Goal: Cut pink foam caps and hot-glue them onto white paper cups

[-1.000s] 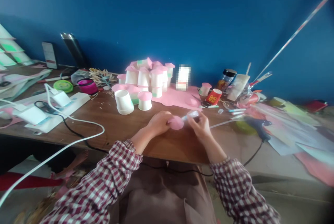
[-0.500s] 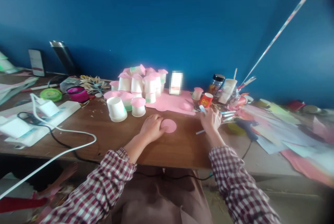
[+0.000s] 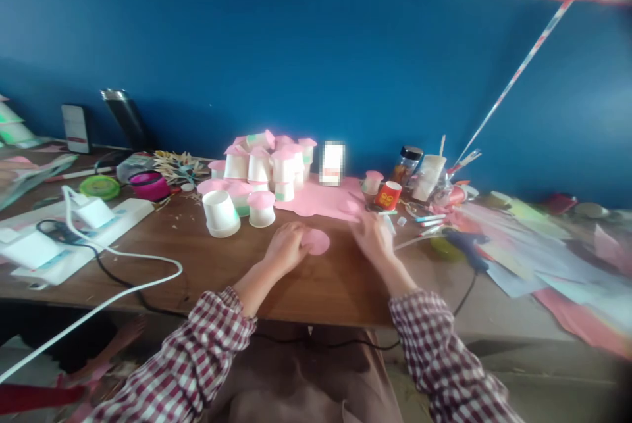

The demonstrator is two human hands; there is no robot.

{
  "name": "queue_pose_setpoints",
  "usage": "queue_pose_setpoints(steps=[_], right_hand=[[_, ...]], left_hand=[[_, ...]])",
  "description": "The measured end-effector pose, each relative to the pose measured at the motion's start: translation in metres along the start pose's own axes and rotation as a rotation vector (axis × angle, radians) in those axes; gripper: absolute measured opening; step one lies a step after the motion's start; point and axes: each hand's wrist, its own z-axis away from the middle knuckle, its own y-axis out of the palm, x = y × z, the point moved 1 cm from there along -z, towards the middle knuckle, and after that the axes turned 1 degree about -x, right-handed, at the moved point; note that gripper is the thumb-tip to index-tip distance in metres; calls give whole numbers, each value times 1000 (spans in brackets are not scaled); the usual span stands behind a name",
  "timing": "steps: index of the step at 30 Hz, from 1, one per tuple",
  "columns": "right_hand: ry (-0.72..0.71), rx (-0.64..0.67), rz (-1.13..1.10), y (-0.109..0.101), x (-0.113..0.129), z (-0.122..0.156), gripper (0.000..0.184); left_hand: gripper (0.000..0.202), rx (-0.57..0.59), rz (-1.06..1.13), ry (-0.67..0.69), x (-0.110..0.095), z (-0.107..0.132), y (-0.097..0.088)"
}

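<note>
A round pink paper disc (image 3: 316,242) is pinched at its left edge by my left hand (image 3: 287,245), low over the brown table. My right hand (image 3: 376,239) is a short way to the right of the disc. Motion smears its fingers, and a pale thing shows at its right side, too blurred to name. Beyond my hands is a larger pink paper sheet (image 3: 336,196). To the left stand a white paper cup (image 3: 220,214) and a small cup with a pink top (image 3: 261,209). Behind them, several more pink-topped cups (image 3: 259,166) are piled up.
A red paper cup (image 3: 388,196), a dark-lidded jar (image 3: 409,163) and pens (image 3: 429,220) lie right of the sheet. Farther right are a glue gun (image 3: 469,248) and loose papers (image 3: 523,265). A power strip (image 3: 116,219) with a white cable (image 3: 162,255) occupies the left side.
My right hand has moved left, away from the pens and red cup, toward the disc. My left hand keeps hold of the disc. The camera view has shifted slightly.
</note>
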Motion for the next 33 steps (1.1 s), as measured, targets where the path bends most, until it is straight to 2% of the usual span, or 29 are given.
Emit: queue_pose_setpoints(steps=[2,4,7,10,12,15,18,20,24,29,33], right_hand=[[-191,122,-59,9,20,7,33],[-319,188,-91,16,34,14,33],[-360,212,-157,21,42,20,31],[-312,207,-305,21,41,20,26],[-249,220,-472,19,38,17,23],[-94,268,-832,18,33,13,37],[73,286,-1113,18,29,10,44],[122,304,-1181,18,26,9,43],[109,308,-1176,18,22,8,34],[304,292,-1257,20,18,7,36],[373,297,-1317,21,18,7,38]], left_hand=[[43,-15,-57,-18,0,1,1],[43,0,-97,-30,1,2,2],[37,34,-75,-20,1,2,3],[26,13,32,5,0,1,0],[23,-28,152,-25,-1,0,-2],[28,-79,392,-102,-2,-3,-3],[27,-51,612,-101,-4,-8,-2],[23,-25,699,-81,-7,-13,-1],[19,-47,724,-69,-13,-25,-3],[22,25,683,-103,-14,-36,3],[20,34,744,-171,-20,-38,13]])
